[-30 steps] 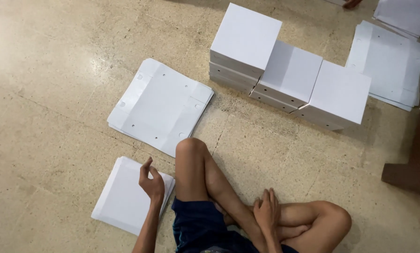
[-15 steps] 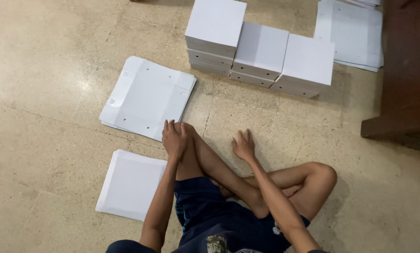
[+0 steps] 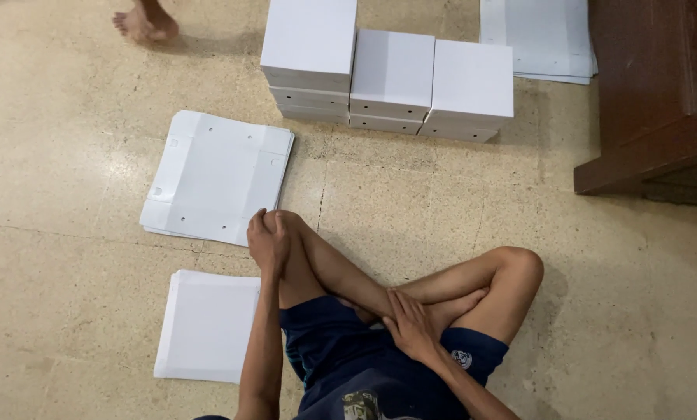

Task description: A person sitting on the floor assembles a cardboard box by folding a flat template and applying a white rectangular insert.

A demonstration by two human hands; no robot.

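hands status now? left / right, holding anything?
Left hand: cupped over the raised left knee, holding no object.
Right hand: open, fingers flat on the crossed legs, holding nothing.

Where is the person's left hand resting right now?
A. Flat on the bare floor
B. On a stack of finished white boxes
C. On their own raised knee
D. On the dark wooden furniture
C: the left hand is cupped over the person's own bent knee, just beside the pile of flat white cardboard sheets, holding nothing, and well short of the white boxes.
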